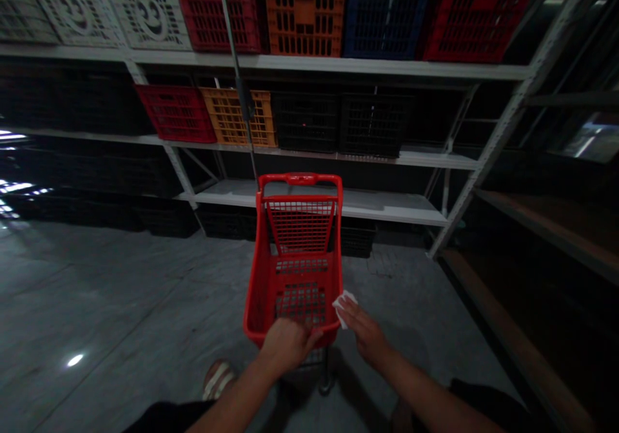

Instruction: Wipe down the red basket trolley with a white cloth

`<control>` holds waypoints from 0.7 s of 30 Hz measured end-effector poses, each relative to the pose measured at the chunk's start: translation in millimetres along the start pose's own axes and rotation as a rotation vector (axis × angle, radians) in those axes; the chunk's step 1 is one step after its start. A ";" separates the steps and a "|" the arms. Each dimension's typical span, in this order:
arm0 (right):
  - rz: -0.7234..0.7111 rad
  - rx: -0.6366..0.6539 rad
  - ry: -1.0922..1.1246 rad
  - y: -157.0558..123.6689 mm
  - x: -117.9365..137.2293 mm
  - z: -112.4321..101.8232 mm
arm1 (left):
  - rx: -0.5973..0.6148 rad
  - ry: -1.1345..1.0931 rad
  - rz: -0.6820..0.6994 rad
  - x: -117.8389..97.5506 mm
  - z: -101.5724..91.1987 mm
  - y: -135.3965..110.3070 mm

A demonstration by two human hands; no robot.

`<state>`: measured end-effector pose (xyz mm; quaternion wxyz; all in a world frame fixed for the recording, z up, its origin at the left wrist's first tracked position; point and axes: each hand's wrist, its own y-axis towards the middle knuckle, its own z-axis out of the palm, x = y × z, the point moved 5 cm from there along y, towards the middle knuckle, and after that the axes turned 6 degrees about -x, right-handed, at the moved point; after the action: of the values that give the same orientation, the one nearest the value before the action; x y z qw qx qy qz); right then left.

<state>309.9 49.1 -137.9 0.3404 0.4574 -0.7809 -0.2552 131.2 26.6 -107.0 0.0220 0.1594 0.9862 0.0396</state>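
A red plastic shopping trolley (257, 278) with a tall handle and mesh panels stands on wheels directly in front of me. My left hand (287, 346) is closed over the near rim of its basket. My right hand (367, 333) pinches a folded white cloth (344, 307) and presses it to the basket's right rim. Nothing shows inside the basket. The hands and basket hide the trolley's lower frame, though one wheel post shows below.
Ahead stand white metal shelves (329, 66) holding red, orange, blue, white and black plastic crates. A thin grey pole (236, 66) rises beyond the trolley. Low wooden shelving (522, 330) runs along the right, and a polished grey floor (120, 304) spreads left. My sandalled foot (217, 380) shows below.
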 end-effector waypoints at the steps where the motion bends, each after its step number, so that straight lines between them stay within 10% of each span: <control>1: -0.020 0.018 0.001 2.2 -3.6 -0.8 | -0.002 -0.002 0.003 0.1 -0.2 0.0; 12: 0.067 -0.084 -0.104 81.4 -89.9 6.1 | -0.010 -0.015 0.042 3.8 -0.4 -0.8; 21: 0.068 -0.081 -0.123 26.5 -8.1 18.5 | 0.002 0.005 0.118 18.5 3.2 -9.6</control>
<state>284.3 69.9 -133.3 0.3185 0.4001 -0.8043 -0.3025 110.9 23.6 -111.5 0.0171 0.2171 0.9752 0.0402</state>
